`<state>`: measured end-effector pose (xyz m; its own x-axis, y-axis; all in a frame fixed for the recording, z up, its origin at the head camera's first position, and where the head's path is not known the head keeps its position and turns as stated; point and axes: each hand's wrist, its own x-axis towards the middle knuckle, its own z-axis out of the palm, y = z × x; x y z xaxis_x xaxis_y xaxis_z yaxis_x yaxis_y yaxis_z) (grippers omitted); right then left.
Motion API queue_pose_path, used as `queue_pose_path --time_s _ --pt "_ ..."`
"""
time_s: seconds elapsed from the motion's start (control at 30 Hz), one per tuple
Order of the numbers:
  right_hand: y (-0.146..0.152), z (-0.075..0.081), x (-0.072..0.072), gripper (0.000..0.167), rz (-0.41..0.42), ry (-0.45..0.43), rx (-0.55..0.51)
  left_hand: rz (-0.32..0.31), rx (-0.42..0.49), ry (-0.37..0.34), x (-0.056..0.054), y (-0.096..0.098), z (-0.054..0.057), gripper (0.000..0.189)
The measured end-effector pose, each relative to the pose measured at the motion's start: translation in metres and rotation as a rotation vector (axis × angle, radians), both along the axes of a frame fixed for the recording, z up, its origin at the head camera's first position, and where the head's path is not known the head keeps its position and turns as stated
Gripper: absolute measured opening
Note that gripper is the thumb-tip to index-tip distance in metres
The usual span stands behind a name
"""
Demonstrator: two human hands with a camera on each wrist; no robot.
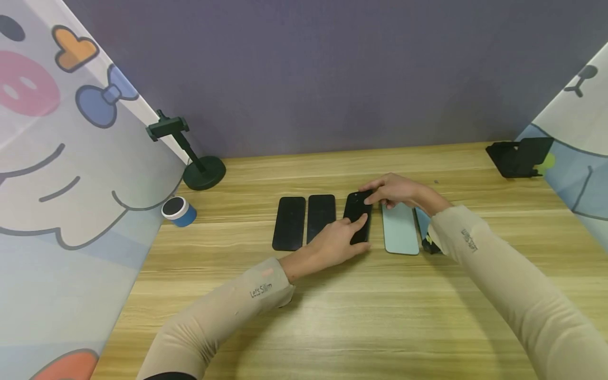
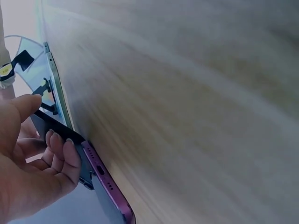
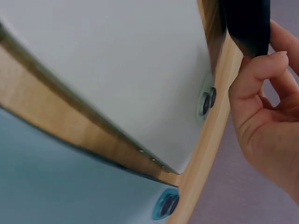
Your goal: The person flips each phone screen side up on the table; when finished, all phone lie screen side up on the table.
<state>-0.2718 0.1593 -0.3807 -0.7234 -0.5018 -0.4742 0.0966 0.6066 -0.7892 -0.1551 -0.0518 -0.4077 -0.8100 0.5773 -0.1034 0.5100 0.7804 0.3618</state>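
Both hands are on the black phone [image 1: 353,207], which lies between them: the right hand [image 1: 396,190] pinches its far right corner between thumb and fingers, while the left hand [image 1: 336,240] grips the near part, thumb at the near right corner and some fingers curled against it. Whether it is wholly off the tabletop [image 1: 342,327] I cannot tell. The right pinch takes in only a corner, so if the left fingers eased too soon the phone might pivot and knock its near end down. The middle dark phone [image 1: 320,211] sits partly under the left hand, and a sideways sweep of those knuckles could shove it into the outer dark phone [image 1: 288,224] just left of it. The pale green phone [image 1: 400,232], lens side up beneath the right wrist, and the blue phone [image 1: 420,221], partly covered by the right cuff, could be dragged askew if that arm dropped. The tabletop is wood-grained and looks smooth, so phones would probably slide easily. Far left of the left hand are a blue jar [image 1: 182,215] and a dark phone stand [image 1: 204,173]; far right of the right hand is a black folding stand [image 1: 520,158]. A purple-grey partition [image 1: 332,79] rises beyond both hands, with cartoon-printed panels [image 1: 28,206] at either side.
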Motion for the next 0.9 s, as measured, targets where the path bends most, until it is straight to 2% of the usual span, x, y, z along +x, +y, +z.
queue_pose_path --time_s 0.33,0.57,0.9 --pt "0.007 -0.007 0.002 0.062 -0.029 -0.008 -0.095 -0.019 0.0 0.011 -0.001 -0.001 0.007 0.071" --pt "0.008 -0.009 0.005 0.065 -0.044 0.021 -0.129 -0.012 0.053 -0.033 -0.002 -0.004 0.012 0.067" --pt "0.007 -0.012 0.004 0.066 -0.056 0.027 -0.175 -0.049 0.049 -0.077 -0.006 -0.008 0.015 0.067"
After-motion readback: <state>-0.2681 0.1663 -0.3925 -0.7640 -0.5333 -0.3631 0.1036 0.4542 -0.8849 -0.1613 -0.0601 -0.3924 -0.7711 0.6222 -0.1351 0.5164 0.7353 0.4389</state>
